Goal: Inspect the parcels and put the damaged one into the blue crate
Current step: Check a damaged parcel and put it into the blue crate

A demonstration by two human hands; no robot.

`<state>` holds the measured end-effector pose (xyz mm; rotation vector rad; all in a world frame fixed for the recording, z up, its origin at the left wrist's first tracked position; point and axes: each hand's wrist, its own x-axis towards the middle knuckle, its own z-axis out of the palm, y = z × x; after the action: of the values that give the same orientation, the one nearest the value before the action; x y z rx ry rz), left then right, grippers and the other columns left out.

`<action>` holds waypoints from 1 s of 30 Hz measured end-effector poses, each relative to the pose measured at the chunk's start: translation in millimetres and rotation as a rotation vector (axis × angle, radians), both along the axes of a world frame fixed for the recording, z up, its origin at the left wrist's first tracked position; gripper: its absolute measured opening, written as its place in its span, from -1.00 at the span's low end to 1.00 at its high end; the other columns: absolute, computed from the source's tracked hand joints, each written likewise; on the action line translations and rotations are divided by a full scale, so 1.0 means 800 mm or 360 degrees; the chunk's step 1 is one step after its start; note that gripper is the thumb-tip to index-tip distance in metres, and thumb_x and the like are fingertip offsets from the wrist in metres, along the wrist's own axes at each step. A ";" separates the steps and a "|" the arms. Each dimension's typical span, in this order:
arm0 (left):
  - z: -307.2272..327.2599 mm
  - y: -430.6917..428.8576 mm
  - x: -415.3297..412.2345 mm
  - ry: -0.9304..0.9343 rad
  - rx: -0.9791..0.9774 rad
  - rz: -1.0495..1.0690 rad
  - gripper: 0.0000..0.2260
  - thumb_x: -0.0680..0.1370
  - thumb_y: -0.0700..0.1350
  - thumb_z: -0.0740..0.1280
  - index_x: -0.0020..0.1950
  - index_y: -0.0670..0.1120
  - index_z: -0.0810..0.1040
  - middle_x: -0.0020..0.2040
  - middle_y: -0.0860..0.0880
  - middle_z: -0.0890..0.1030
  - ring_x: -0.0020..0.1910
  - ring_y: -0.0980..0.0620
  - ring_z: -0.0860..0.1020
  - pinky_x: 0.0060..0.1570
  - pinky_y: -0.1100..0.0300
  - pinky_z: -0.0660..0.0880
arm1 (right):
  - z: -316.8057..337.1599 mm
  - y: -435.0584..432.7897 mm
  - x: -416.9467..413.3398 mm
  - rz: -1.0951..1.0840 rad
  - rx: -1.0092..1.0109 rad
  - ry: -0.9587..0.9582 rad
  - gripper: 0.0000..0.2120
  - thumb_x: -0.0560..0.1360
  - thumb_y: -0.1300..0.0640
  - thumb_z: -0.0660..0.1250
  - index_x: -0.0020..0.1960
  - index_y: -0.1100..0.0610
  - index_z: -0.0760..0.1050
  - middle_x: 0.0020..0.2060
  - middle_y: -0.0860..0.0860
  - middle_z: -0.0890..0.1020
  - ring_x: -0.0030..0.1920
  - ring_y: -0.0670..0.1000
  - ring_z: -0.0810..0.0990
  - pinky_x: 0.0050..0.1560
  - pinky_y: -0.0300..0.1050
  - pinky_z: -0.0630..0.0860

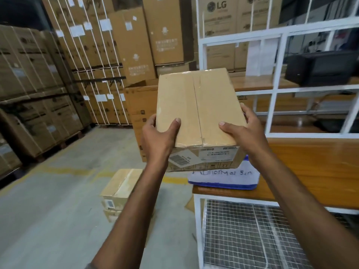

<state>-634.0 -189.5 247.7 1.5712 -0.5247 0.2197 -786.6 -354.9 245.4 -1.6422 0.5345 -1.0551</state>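
I hold a brown cardboard parcel up in front of me, its taped top seam facing me and a barcode label on its near side. My left hand grips its lower left corner, thumb on top. My right hand grips the lower right corner the same way. Just below the parcel, the blue crate with a white handwritten paper label stands on the end of a wooden table; the parcel hides most of it. Two more taped parcels sit stacked on the floor at my lower left.
The wooden table has a white metal frame and a wire mesh panel beneath. A white frame partition rises behind it, with a black printer beyond. An open large carton stands behind the parcel. Tall stacks of strapped cartons line the left and back.
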 end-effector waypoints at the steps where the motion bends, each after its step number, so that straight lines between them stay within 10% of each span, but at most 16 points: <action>1: 0.001 -0.014 -0.018 -0.0005 -0.0021 -0.0015 -0.63 0.46 0.04 0.60 0.20 0.10 0.56 -0.07 0.31 0.57 -0.04 0.26 0.61 -0.16 0.41 0.51 | 0.000 -0.012 -0.019 -0.0008 -0.0010 -0.0013 -0.28 0.49 0.09 0.56 0.55 -0.10 0.31 0.10 -0.30 0.51 0.16 -0.16 0.55 0.03 -0.19 0.52; 4: 0.003 -0.053 -0.072 0.0011 -0.0073 -0.0048 -0.61 0.49 0.02 0.59 0.25 0.06 0.55 -0.03 0.29 0.55 -0.09 0.38 0.55 -0.20 0.51 0.45 | 0.003 -0.051 -0.073 -0.0020 -0.0021 -0.0026 -0.29 0.50 0.08 0.54 0.55 -0.11 0.30 0.09 -0.31 0.51 0.15 -0.15 0.55 0.01 -0.16 0.53; 14: -0.014 -0.178 -0.201 0.0011 -0.0108 -0.0267 -0.24 0.34 0.28 0.56 0.48 0.11 0.42 0.33 0.04 0.56 0.25 0.02 0.59 0.15 -0.07 0.65 | 0.001 -0.172 -0.212 -0.0123 -0.0116 0.0016 -0.27 0.49 0.07 0.54 0.56 -0.11 0.28 0.18 -0.23 0.51 0.19 -0.14 0.52 0.02 -0.17 0.50; 23: -0.033 -0.296 -0.229 0.0058 -0.0084 -0.0542 -0.54 0.47 -0.01 0.59 0.30 0.15 0.50 0.08 0.24 0.59 0.05 0.28 0.61 0.07 0.15 0.65 | -0.029 -0.272 -0.260 -0.0360 -0.0087 0.0082 -0.23 0.48 0.07 0.54 0.60 -0.03 0.27 0.28 -0.12 0.52 0.28 -0.03 0.51 0.18 -0.08 0.53; 30: -0.068 -0.383 -0.234 0.0134 -0.0010 -0.0647 -0.54 0.43 0.04 0.60 0.24 0.17 0.48 0.18 0.10 0.62 0.15 0.07 0.64 0.15 -0.02 0.65 | -0.059 -0.346 -0.279 -0.0473 -0.0015 0.0182 -0.29 0.47 0.07 0.54 0.55 -0.06 0.34 0.23 -0.13 0.57 0.22 -0.03 0.56 0.16 0.00 0.57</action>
<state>-820.8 -495.8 193.4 1.4267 -0.7613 -0.1529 -1009.7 -631.8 198.4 -1.6720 0.8713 -1.1831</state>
